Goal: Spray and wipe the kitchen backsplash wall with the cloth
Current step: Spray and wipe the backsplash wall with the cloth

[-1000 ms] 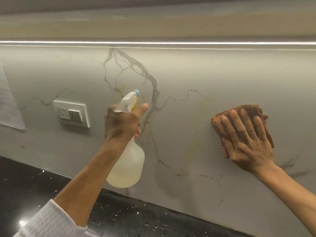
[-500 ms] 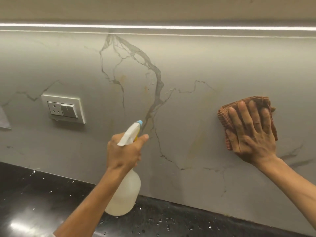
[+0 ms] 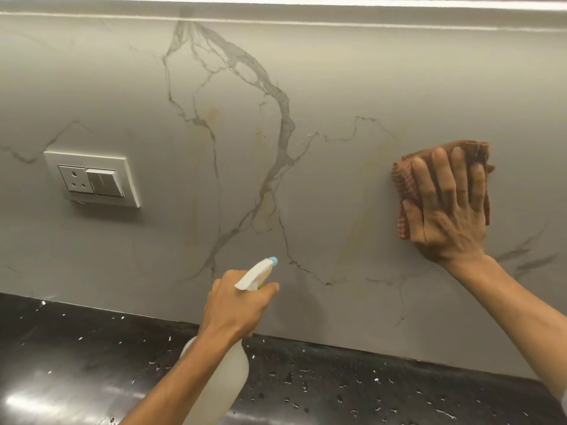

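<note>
The backsplash wall (image 3: 352,87) is grey marble with dark veins and faint yellowish streaks. My left hand (image 3: 236,305) grips a translucent spray bottle (image 3: 227,381) with a white trigger head and blue nozzle (image 3: 257,273), pointing up and right at the lower wall. My right hand (image 3: 448,207) lies flat, fingers spread, pressing a folded orange-brown cloth (image 3: 405,185) against the wall at the right. Most of the cloth is hidden under the palm.
A white socket and switch plate (image 3: 92,179) is set in the wall at the left. Below runs a black speckled countertop (image 3: 337,388) with water droplets. A light strip (image 3: 306,0) glows along the top edge.
My left hand has lowered the spray bottle down the wall toward the countertop. My right hand with the cloth has stayed at about the same spot on the wall.
</note>
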